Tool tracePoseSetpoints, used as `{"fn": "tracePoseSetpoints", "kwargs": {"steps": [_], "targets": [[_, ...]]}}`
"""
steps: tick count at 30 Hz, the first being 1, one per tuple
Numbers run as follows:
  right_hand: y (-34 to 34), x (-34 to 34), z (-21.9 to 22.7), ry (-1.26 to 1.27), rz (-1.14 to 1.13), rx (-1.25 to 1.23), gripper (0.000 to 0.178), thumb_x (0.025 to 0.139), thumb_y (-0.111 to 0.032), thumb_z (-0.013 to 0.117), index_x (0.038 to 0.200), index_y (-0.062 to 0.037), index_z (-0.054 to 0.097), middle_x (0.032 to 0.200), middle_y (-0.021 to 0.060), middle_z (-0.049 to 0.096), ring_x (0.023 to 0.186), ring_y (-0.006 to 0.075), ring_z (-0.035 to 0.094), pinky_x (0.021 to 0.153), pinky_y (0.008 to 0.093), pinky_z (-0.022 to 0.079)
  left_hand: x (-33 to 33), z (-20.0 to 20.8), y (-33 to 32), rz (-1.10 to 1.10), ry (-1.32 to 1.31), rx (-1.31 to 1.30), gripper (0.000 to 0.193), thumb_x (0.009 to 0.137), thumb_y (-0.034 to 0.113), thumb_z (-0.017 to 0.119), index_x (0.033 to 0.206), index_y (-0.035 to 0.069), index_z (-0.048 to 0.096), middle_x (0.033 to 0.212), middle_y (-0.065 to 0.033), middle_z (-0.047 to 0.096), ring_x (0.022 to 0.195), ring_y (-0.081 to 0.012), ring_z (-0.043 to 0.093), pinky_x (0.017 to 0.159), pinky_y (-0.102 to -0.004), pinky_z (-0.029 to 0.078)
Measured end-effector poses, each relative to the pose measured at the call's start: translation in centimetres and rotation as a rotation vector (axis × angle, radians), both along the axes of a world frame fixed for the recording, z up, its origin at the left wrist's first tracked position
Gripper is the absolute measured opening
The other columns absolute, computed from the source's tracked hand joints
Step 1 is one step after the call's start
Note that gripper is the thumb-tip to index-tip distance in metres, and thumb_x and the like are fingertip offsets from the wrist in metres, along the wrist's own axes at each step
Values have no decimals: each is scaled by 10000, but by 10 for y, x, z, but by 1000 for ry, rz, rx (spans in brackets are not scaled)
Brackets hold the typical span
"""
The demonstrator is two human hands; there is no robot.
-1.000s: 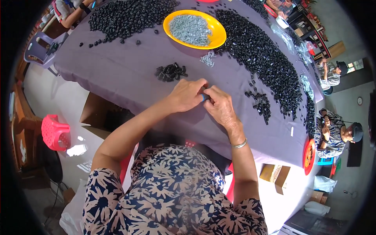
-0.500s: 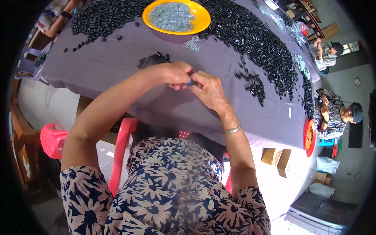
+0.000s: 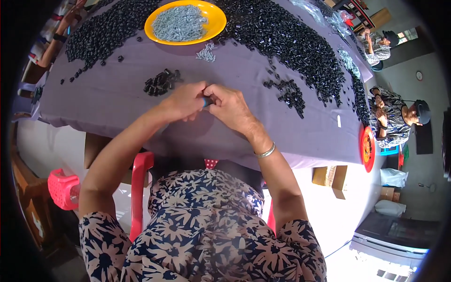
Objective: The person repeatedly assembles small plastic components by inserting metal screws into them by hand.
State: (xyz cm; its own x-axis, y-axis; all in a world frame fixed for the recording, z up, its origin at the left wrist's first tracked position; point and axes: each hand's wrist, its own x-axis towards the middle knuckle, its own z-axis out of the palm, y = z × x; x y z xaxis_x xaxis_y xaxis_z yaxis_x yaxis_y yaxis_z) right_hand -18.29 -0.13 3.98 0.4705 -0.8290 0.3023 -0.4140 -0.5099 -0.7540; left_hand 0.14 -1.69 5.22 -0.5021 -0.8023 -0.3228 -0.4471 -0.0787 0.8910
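Note:
My left hand (image 3: pixel 186 100) and my right hand (image 3: pixel 229 107) meet above the near part of the table, fingers curled and pinched together. A small dark, blue-glinting piece (image 3: pixel 207 101) shows between them; its kind is mostly hidden by the fingers. Just beyond my left hand lies a small group of finished-looking black plastic pieces (image 3: pixel 161 82). Farther off, a yellow plate (image 3: pixel 215 22) holds a heap of thin silver screws (image 3: pixel 178 22), and a few loose screws (image 3: pixel 206 52) lie on the cloth in front of it.
A purple cloth (image 3: pixel 244 145) covers the table. Large heaps of small black parts spread at the far left (image 3: pixel 110 35) and far right (image 3: pixel 286 42). A red plate (image 3: pixel 368 149) sits at the right edge. Other people (image 3: pixel 394 115) work to the right; another's arm (image 3: pixel 58 37) shows at far left.
The whole view has shifted, so the table things appear farther left. My hands stay together around the small dark piece; the black group beyond my left hand is now less covered.

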Motion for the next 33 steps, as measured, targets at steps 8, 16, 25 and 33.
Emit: {"fn": "tracePoseSetpoints", "kwargs": {"steps": [8, 16, 25, 33], "targets": [[13, -52, -7, -80, -280, 70, 200, 834, -5, 686, 1028, -39, 649, 848, 30, 674, 736, 62, 592, 674, 220, 495, -14, -25, 32, 147, -346, -834, 217, 754, 33, 591, 969, 58, 580, 938, -134, 648, 798, -372, 638, 683, -483, 512], [-13, -140, 1, 116, -612, -89, 74, 851, -31, 657, 917, -13, 685, 801, 18, 661, 682, 54, 585, 626, 226, 486, 34, -22, 4, 294, -574, -915, 223, 780, 50, 608, 1001, 52, 586, 912, -146, 681, 812, -378, 656, 697, -465, 535], [-63, -144, 6, 347, -504, -118, 119, 823, -163, 671, 863, -53, 690, 869, 117, 680, 759, 297, 664, 681, 388, 513, 20, -24, 19, 334, -324, -954, 386, 743, -4, 616, 1123, 66, 617, 1074, -162, 678, 933, -358, 659, 787, -423, 547], [-93, -141, 4, 722, -573, 15, 153, 694, -179, 692, 675, -28, 676, 628, 119, 654, 579, 205, 643, 609, 341, 510, -23, -28, 32, 194, -139, -947, 401, 709, -15, 633, 1099, 76, 610, 991, -123, 649, 833, -336, 655, 710, -416, 543]]}}
